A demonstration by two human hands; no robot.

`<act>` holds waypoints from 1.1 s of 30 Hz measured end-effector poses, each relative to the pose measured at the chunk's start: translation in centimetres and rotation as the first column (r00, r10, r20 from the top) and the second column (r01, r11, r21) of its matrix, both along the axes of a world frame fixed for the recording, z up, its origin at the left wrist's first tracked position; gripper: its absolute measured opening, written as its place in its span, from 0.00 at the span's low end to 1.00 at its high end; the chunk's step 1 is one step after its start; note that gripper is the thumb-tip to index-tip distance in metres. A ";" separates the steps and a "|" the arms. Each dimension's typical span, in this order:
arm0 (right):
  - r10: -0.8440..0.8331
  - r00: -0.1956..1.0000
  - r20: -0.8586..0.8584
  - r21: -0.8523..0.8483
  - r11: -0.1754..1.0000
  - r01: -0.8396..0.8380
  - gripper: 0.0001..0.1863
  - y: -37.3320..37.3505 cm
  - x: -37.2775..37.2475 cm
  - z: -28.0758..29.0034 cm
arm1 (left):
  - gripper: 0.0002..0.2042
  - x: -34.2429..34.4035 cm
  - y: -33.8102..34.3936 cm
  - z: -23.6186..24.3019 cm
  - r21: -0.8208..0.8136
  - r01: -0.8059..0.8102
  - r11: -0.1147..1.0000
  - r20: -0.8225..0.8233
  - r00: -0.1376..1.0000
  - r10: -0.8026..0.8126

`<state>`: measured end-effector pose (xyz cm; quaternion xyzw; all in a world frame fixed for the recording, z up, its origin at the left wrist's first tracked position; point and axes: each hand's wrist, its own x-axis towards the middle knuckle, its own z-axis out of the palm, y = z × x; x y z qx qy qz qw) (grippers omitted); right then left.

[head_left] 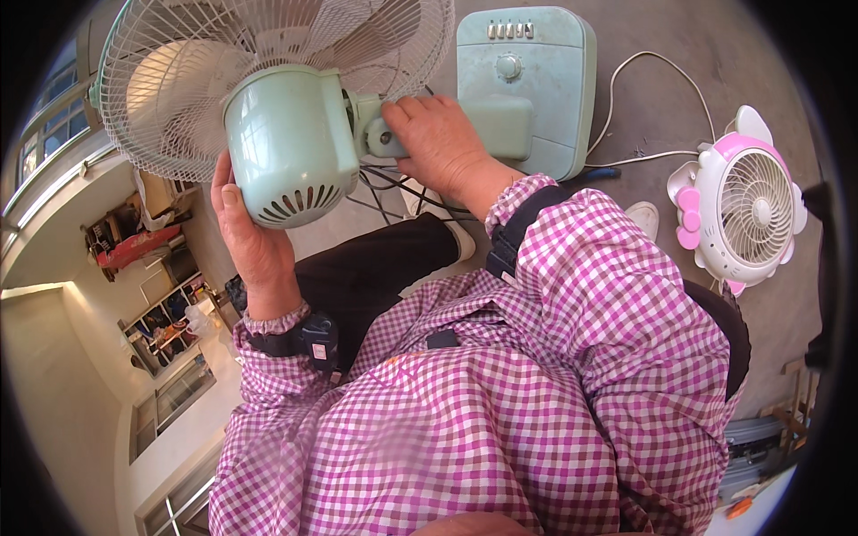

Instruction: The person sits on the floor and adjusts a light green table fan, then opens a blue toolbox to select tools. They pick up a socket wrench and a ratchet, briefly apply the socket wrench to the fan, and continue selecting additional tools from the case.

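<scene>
A pale green electric fan lies on its side in front of me. Cupped against the lower left of its rounded motor housing [286, 134] is my left hand [246, 237], thumb on the near side. My right hand [438, 143] wraps around the fan's neck [379, 134], by the joint with a round hole; its fingertips are partly hidden. A white wire grille [161, 112] encloses the blades beyond the housing. To the right, the neck runs into a flat base [567, 98] bearing a knob [508, 66] and a row of push buttons.
A smaller pink-and-white fan [751, 210] sits on the floor at the right, near a white cord [617, 85]. Dark cables [384, 196] lie under the green fan. A dark-handled tool [601, 173] lies beside the base. Shelves with goods [165, 322] stand far left.
</scene>
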<state>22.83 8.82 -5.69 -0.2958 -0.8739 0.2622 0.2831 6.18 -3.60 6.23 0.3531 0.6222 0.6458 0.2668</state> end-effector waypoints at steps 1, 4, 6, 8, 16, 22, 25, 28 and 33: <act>-0.002 1.000 -0.006 -0.011 1.000 0.002 0.25 0.0 0.0 0.2 | 0.30 0.0 0.1 0.1 0.001 0.000 1.000 -0.006 1.000 0.000; -0.004 1.000 -0.013 -0.015 1.000 0.004 0.25 0.1 0.1 0.7 | 0.31 0.0 0.2 0.4 0.004 0.000 1.000 -0.013 1.000 0.000; -0.007 1.000 -0.017 -0.017 1.000 0.006 0.25 0.1 0.2 1.0 | 0.31 0.0 0.2 0.6 0.007 0.010 1.000 -0.024 1.000 -0.009; 0.000 1.000 -0.012 -0.034 0.999 -0.001 0.27 0.2 0.2 1.1 | 0.31 -0.1 0.3 0.6 0.015 0.024 1.000 -0.033 0.999 -0.024; 0.007 1.000 -0.025 -0.081 0.997 -0.009 0.31 1.1 0.3 2.0 | 0.28 -0.7 1.1 0.8 0.086 0.035 0.996 -0.063 0.998 -0.030; -0.008 0.998 -0.061 -0.064 0.998 0.004 0.29 1.4 -0.2 2.6 | 0.23 -0.7 1.2 1.2 0.125 -0.058 0.990 -0.195 0.977 0.082; 0.024 0.999 -0.041 -0.075 0.997 -0.027 0.28 0.5 -1.2 2.7 | 0.19 -1.1 0.6 1.5 0.129 -0.160 0.979 -0.313 0.930 0.193; 0.013 0.999 -0.041 -0.049 0.999 -0.015 0.28 -0.2 -2.2 2.3 | 0.17 -1.9 0.0 1.4 0.160 -0.182 0.970 -0.408 0.883 0.232; -0.046 0.994 -0.097 0.036 0.998 0.050 0.24 -0.8 -2.7 0.9 | 0.15 -2.9 -0.3 0.6 0.243 -0.051 0.969 -0.477 0.863 0.165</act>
